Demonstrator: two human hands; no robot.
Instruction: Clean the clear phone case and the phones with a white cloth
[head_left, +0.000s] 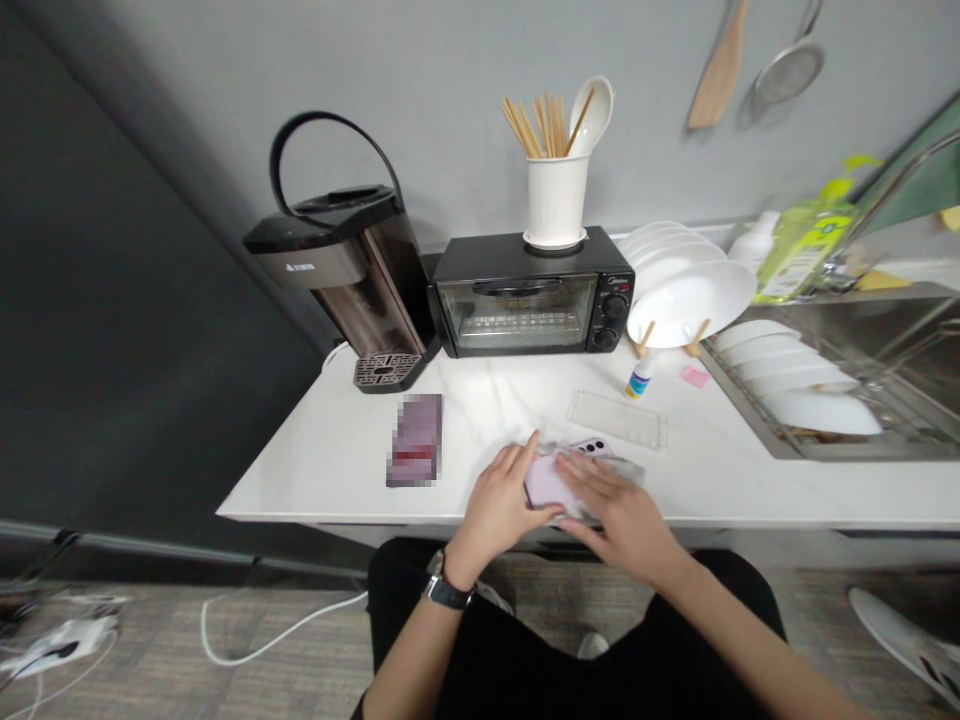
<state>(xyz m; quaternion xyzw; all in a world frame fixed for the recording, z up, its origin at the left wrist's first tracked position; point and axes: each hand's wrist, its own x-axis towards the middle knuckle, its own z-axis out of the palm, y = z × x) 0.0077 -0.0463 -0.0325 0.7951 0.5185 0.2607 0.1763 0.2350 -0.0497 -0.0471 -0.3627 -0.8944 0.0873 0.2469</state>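
A lilac phone (pixel 550 484) lies back up at the counter's front edge, its camera lenses showing at the upper right. My left hand (pixel 501 500), with a watch on the wrist, grips the phone's left end, thumb along the near edge. My right hand (pixel 616 512) rests on the phone's back with fingers stretched flat and thumb apart. Crumpled translucent film or wipe (pixel 628 472) shows around the phone and by the right fingers; its kind is unclear. Just beyond lies a clear phone case (pixel 619 418). Farther back stands a small bottle (pixel 640 378) with a blue and yellow label.
A purple blurred-out item (pixel 416 440) lies on the white counter (pixel 322 460) to the left. Behind are a water dispenser (pixel 360 280), a toaster oven (pixel 525 300) and plates in a rack (pixel 690 300). Bowls (pixel 795 375) stand in the sink at right, near a pink slip (pixel 694 376).
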